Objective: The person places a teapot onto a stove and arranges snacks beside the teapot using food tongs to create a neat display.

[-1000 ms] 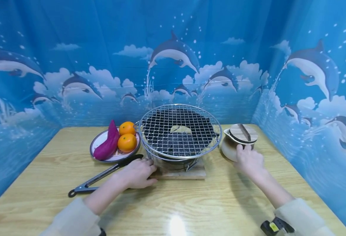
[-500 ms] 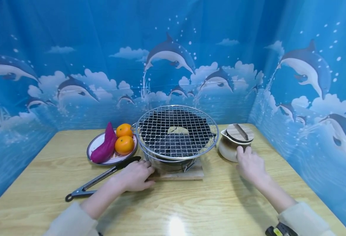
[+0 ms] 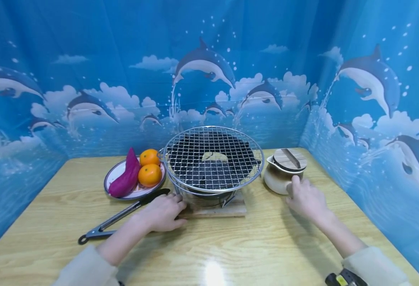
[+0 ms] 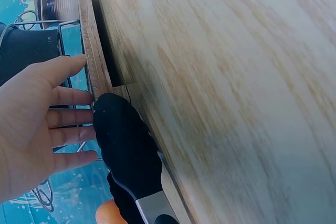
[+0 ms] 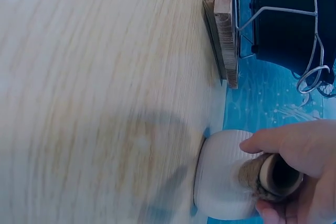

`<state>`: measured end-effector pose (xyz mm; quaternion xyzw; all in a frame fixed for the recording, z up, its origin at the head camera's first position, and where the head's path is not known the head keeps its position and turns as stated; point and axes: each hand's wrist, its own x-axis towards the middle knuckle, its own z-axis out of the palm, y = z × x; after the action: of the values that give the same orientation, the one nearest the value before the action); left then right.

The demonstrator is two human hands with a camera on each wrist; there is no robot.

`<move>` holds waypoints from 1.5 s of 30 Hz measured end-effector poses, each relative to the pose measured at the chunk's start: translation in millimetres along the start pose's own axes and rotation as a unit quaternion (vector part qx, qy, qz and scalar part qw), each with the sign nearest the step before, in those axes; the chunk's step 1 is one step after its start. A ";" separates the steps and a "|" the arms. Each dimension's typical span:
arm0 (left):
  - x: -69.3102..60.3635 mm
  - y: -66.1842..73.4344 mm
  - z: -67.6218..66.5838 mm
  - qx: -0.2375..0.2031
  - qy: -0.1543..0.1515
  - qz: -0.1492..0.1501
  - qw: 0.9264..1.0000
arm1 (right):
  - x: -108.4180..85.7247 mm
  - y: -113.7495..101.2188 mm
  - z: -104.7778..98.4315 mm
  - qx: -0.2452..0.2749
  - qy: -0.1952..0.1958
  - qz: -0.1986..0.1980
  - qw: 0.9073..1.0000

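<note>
Fingers and thumb of my right hand (image 3: 306, 198) curl round the short hollow handle (image 5: 281, 177) of the lidded pot (image 3: 276, 181), which stands upright on the table; its pale side (image 5: 223, 177) shows in the right wrist view. My left hand (image 3: 162, 212) rests with extended, spread fingers at the left end of the wooden board (image 3: 216, 210) under the grill stove. In the left wrist view this hand (image 4: 42, 114) has its fingertips by the board's edge and the black tong heads (image 4: 126, 140). A round wire mesh (image 3: 213, 159) lies over the stove.
Left of the stove, a plate (image 3: 110, 179) bears a purple sweet potato (image 3: 125, 178) and two oranges (image 3: 150, 175). Metal tongs (image 3: 114, 218) lie in front of it, partly behind the left forearm. A dolphin-print curtain (image 3: 209, 99) borders the table (image 3: 209, 246).
The head view has shifted slightly. My right hand has moved a little to the right at the pot's handle, showing more of it; the pot and my left hand keep their places.
</note>
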<state>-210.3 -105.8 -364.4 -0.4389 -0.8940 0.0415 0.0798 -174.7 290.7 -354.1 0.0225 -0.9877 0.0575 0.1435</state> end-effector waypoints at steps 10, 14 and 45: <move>-0.1 -0.5 0.5 0.009 0.015 0.006 1.000 | 2.3 1.3 -0.8 0.007 -0.018 0.005 1.000; 0.1 -0.6 0.5 0.009 0.017 0.008 1.000 | 2.8 -0.5 -1.7 0.000 -0.019 0.001 1.000; 0.6 0.5 -0.3 -0.003 0.015 0.007 1.000 | 0.7 6.3 -1.3 -0.068 0.005 -0.019 0.998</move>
<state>-210.2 -105.1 -364.1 -0.4463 -0.8895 0.0330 0.0921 -175.4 297.1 -353.3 0.0315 -0.9881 -0.0122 0.1502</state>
